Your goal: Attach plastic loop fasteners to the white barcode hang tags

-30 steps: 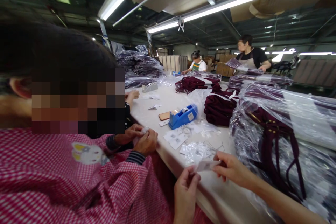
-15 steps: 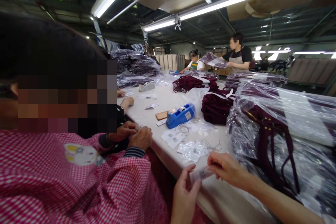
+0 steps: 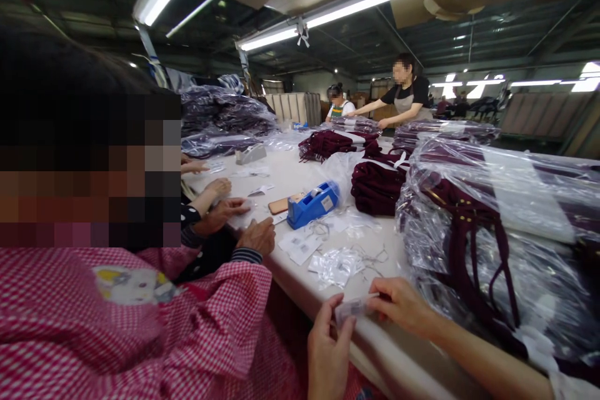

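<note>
My left hand (image 3: 329,340) grips one end of a small clear plastic bag (image 3: 352,309) between thumb and fingers. A pale printed tag seems to show through it, though the print is too blurred to read. At the bag's other end, my right hand (image 3: 404,305) pinches the edge with thumb and forefinger. Both hands are held over the near edge of the table (image 3: 281,281). Just beyond them lies a heap of small clear bags (image 3: 336,265) with loose strings. White printed tags (image 3: 298,246) lie behind the heap.
A blue tape dispenser (image 3: 313,205) stands beside a tan phone-like object (image 3: 277,205). Plastic-wrapped maroon garments (image 3: 482,212) are piled at right, with folded maroon garments (image 3: 379,184) behind. Close at left, a co-worker in a pink checked garment (image 3: 201,319) works with both hands. Others stand farther back.
The view has shifted slightly to the right. My hands still hold the small bag. The neighbour's hands have moved apart, and the person at the back has lowered a wrapped garment onto the pile.
</note>
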Demonstrator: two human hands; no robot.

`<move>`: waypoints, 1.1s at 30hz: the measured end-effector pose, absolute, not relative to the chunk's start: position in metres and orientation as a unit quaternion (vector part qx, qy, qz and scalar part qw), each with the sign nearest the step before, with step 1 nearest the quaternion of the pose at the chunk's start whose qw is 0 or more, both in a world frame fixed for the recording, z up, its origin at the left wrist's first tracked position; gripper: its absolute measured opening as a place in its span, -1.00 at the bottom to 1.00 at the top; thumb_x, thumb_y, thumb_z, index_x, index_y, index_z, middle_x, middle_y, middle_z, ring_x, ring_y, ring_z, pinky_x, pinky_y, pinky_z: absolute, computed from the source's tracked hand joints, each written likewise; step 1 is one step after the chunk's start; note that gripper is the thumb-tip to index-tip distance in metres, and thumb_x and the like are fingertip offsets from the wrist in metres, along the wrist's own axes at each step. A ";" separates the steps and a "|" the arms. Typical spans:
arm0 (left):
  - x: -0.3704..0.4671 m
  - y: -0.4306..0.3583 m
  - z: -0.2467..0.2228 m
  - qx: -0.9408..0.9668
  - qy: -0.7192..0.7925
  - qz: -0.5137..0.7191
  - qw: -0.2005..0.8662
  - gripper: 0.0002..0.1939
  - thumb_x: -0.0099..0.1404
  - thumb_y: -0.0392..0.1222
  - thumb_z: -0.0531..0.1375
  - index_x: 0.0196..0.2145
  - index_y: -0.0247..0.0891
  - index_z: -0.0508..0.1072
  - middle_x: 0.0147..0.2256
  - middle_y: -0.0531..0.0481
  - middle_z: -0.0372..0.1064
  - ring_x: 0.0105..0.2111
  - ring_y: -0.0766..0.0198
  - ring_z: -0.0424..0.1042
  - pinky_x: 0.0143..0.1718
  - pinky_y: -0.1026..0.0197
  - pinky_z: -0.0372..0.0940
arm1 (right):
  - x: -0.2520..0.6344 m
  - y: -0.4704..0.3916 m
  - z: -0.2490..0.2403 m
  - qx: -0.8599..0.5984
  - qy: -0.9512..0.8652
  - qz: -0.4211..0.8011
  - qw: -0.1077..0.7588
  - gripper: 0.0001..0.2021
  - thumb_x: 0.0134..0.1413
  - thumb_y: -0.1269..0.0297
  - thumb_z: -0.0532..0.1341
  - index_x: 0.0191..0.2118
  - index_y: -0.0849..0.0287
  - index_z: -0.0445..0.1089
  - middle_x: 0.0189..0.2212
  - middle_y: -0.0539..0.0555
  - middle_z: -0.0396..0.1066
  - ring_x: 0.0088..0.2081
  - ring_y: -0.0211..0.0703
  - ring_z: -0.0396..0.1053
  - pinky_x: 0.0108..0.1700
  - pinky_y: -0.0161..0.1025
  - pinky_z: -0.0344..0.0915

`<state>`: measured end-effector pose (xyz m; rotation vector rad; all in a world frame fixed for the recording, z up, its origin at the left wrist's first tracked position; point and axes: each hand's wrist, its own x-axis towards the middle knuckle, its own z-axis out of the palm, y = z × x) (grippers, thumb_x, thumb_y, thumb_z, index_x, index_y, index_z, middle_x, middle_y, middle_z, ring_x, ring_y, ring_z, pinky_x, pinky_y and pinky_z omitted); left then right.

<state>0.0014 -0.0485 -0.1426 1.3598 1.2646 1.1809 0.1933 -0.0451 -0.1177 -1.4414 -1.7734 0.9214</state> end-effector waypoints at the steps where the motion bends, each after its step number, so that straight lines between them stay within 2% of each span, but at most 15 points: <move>1: 0.002 -0.048 -0.141 0.554 0.504 0.483 0.454 -0.66 0.09 -0.11 0.29 -0.15 -0.21 0.52 -0.27 -0.01 0.51 -0.27 0.10 0.43 -0.22 0.22 0.27 | 0.194 -0.045 -0.118 -0.548 -0.671 0.370 0.337 -0.88 0.09 0.30 0.15 -0.44 0.15 0.31 -0.63 -0.08 0.36 -0.56 -0.26 0.34 -0.46 -0.34 0.21; 4: 0.002 -0.047 -0.138 0.580 0.476 0.476 0.458 -0.85 0.16 -0.11 0.23 -0.36 -0.22 0.53 -0.39 0.03 0.48 -0.32 0.14 0.40 -0.27 0.27 0.26 | 0.197 -0.045 -0.121 -0.537 -0.630 0.429 0.361 -0.97 0.08 0.32 0.13 -0.34 0.13 0.27 -0.60 -0.11 0.36 -0.56 -0.25 0.38 -0.50 -0.35 0.26; 7: 0.002 -0.047 -0.141 0.582 0.475 0.465 0.468 -0.84 0.20 -0.11 0.20 -0.43 -0.23 0.49 -0.45 0.06 0.43 -0.37 0.18 0.35 -0.32 0.30 0.23 | 0.198 -0.045 -0.126 -0.526 -0.602 0.465 0.381 -0.94 0.07 0.30 0.14 -0.33 0.15 0.27 -0.60 -0.11 0.36 -0.55 -0.24 0.39 -0.50 -0.33 0.31; 10: 0.002 -0.048 -0.144 0.586 0.480 0.458 0.466 -0.85 0.21 -0.11 0.19 -0.42 -0.23 0.47 -0.44 0.07 0.42 -0.37 0.19 0.35 -0.33 0.31 0.22 | 0.198 -0.045 -0.128 -0.528 -0.595 0.464 0.389 -0.90 0.06 0.26 0.17 -0.38 0.15 0.24 -0.61 -0.10 0.37 -0.55 -0.23 0.39 -0.50 -0.33 0.33; 14: 0.000 -0.048 -0.143 0.600 0.471 0.456 0.457 -0.84 0.23 -0.13 0.18 -0.29 -0.21 0.51 -0.34 0.03 0.48 -0.28 0.15 0.40 -0.24 0.29 0.24 | 0.200 -0.046 -0.125 -0.532 -0.613 0.448 0.374 -0.89 0.10 0.27 0.13 -0.40 0.15 0.24 -0.59 -0.06 0.42 -0.54 -0.21 0.42 -0.48 -0.31 0.35; 19: -0.002 -0.038 -0.134 0.603 0.479 0.456 0.445 -0.83 0.21 -0.12 0.18 -0.43 -0.24 0.50 -0.44 0.03 0.44 -0.35 0.16 0.36 -0.30 0.30 0.22 | 0.199 -0.035 -0.115 -0.531 -0.638 0.440 0.343 -0.98 0.08 0.38 0.08 -0.35 0.16 0.23 -0.56 -0.04 0.44 -0.51 -0.21 0.45 -0.43 -0.30 0.38; 23: 0.002 -0.030 -0.123 0.598 0.497 0.446 0.443 -0.80 0.21 -0.13 0.15 -0.36 -0.28 0.52 -0.48 0.03 0.41 -0.42 0.20 0.33 -0.36 0.27 0.21 | 0.201 0.002 -0.100 -0.528 -0.653 0.434 0.325 -0.89 0.07 0.41 0.05 -0.24 0.14 0.18 -0.60 -0.13 0.36 -0.59 -0.29 0.40 -0.55 -0.39 0.33; 27: 0.001 -0.018 -0.123 0.638 0.494 0.361 0.468 -0.75 0.26 -0.13 0.13 -0.20 -0.28 0.51 -0.51 0.03 0.40 -0.46 0.19 0.37 -0.40 0.22 0.24 | 0.213 0.046 -0.079 -0.531 -0.682 0.416 0.284 -0.88 0.00 0.45 0.08 -0.30 0.14 0.16 -0.66 -0.18 0.26 -0.68 -0.35 0.29 -0.67 -0.47 0.19; 29: -0.001 -0.002 -0.125 0.660 0.467 0.314 0.498 -0.78 0.28 -0.11 0.16 -0.21 -0.26 0.51 -0.47 0.01 0.43 -0.45 0.21 0.40 -0.41 0.20 0.30 | 0.223 0.061 -0.069 -0.530 -0.695 0.418 0.248 -0.86 -0.04 0.48 0.09 -0.30 0.16 0.18 -0.67 -0.18 0.24 -0.69 -0.35 0.27 -0.68 -0.47 0.19; 31: -0.001 0.020 -0.126 0.674 0.435 0.294 0.520 -0.78 0.32 -0.09 0.15 -0.17 -0.24 0.47 -0.27 -0.06 0.46 -0.34 0.23 0.43 -0.32 0.15 0.38 | 0.233 0.070 -0.063 -0.527 -0.702 0.435 0.201 -0.84 -0.07 0.48 0.11 -0.30 0.17 0.19 -0.69 -0.18 0.25 -0.72 -0.34 0.25 -0.69 -0.45 0.20; 33: 0.002 0.044 -0.124 0.686 0.403 0.279 0.538 -0.76 0.36 -0.08 0.10 -0.09 -0.20 0.42 -0.09 -0.09 0.41 -0.23 0.25 0.43 -0.22 0.10 0.41 | 0.244 0.073 -0.059 -0.521 -0.703 0.460 0.151 -0.83 -0.09 0.48 0.12 -0.29 0.18 0.21 -0.72 -0.17 0.27 -0.73 -0.32 0.24 -0.70 -0.43 0.21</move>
